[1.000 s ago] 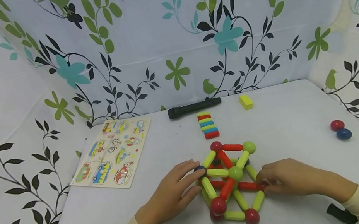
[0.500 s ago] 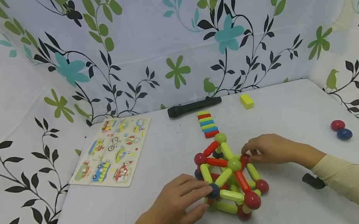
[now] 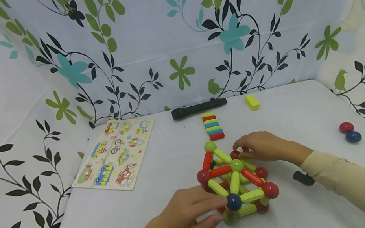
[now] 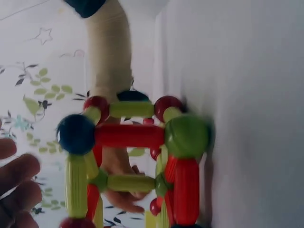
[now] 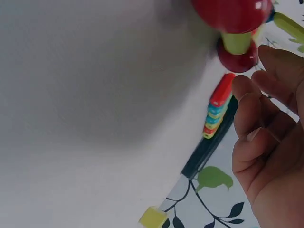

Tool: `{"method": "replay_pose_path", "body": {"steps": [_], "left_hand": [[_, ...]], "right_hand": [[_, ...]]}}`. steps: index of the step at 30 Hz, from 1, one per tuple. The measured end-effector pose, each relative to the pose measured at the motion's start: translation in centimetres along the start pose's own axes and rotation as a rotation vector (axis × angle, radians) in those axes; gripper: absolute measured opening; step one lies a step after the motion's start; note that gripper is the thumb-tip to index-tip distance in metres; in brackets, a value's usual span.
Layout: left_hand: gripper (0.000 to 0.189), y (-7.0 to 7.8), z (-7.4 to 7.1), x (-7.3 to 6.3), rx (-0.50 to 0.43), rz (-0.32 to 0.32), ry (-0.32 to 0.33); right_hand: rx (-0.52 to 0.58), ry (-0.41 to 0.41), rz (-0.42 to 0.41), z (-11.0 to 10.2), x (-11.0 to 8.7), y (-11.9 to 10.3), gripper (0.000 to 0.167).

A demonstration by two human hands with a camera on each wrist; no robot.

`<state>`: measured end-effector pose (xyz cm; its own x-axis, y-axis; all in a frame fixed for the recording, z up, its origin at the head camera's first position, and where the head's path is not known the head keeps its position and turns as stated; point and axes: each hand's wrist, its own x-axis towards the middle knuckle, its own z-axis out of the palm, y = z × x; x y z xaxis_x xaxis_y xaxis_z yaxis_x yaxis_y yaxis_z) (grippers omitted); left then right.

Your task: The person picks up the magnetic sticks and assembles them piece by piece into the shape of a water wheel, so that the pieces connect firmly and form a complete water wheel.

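Observation:
A magnetic ball-and-stick structure (image 3: 235, 181) of red and yellow-green rods with red, green and blue balls stands on the table between my hands. My left hand (image 3: 188, 216) is at its near left side, fingers extended beside a blue ball (image 3: 234, 202). In the left wrist view, the left fingertips (image 4: 19, 185) show a gap from the structure; contact is uncertain. My right hand (image 3: 263, 147) is at the far right side, thumb and curled fingers about a red ball (image 3: 234, 154). The right wrist view has this ball (image 5: 238, 58) between thumb and index fingertips.
Behind the structure lie a row of coloured pieces (image 3: 212, 126), a black microphone-like stick (image 3: 199, 108) and a yellow block (image 3: 252, 102). A picture puzzle board (image 3: 115, 156) is at left. Red (image 3: 346, 127) and blue balls (image 3: 353, 137) sit at right.
The structure has turned on the table, its near blue ball swinging toward the front and right. My right hand has moved away from me and left; my left hand has shifted slightly right.

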<state>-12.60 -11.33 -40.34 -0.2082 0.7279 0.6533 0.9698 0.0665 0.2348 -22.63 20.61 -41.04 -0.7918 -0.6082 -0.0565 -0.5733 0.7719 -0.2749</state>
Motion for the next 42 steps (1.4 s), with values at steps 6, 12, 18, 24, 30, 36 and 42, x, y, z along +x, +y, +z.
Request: {"method": "replay_pose_path", "body": {"steps": [6, 12, 18, 24, 30, 36, 42], "left_hand": [[0.018, -2.3, -0.3, -0.7, -0.167, -0.565, 0.197], [0.035, -4.5, -0.1, -1.3, -0.339, -1.011, 0.106], [0.056, -6.6, 0.7, -0.7, -0.583, -1.151, 0.047], [0.070, -7.3, 1.6, -0.3, -0.684, -1.236, -0.028], [0.072, -6.7, 1.9, -0.8, -0.752, -1.255, -0.064], [0.075, -5.5, 1.8, -1.3, -0.823, -1.280, -0.054], [0.091, -3.5, 1.7, -1.4, -0.840, -1.358, -0.042]], "right_hand": [[0.129, 0.041, 0.078, -1.0, -3.9, -0.6, 0.034], [0.278, 0.055, 0.020, -2.0, -8.5, -1.7, 0.029], [0.404, 0.025, -0.015, -1.4, -11.8, -2.6, 0.024], [0.427, -0.112, 0.089, 0.9, -12.2, -3.8, 0.032], [0.298, -0.064, 0.135, 3.4, -11.7, -5.1, 0.033], [0.251, -0.027, 0.198, 3.9, -11.2, -5.0, 0.032], [0.296, 0.006, 0.288, 3.5, -10.3, -3.5, 0.031]]}}
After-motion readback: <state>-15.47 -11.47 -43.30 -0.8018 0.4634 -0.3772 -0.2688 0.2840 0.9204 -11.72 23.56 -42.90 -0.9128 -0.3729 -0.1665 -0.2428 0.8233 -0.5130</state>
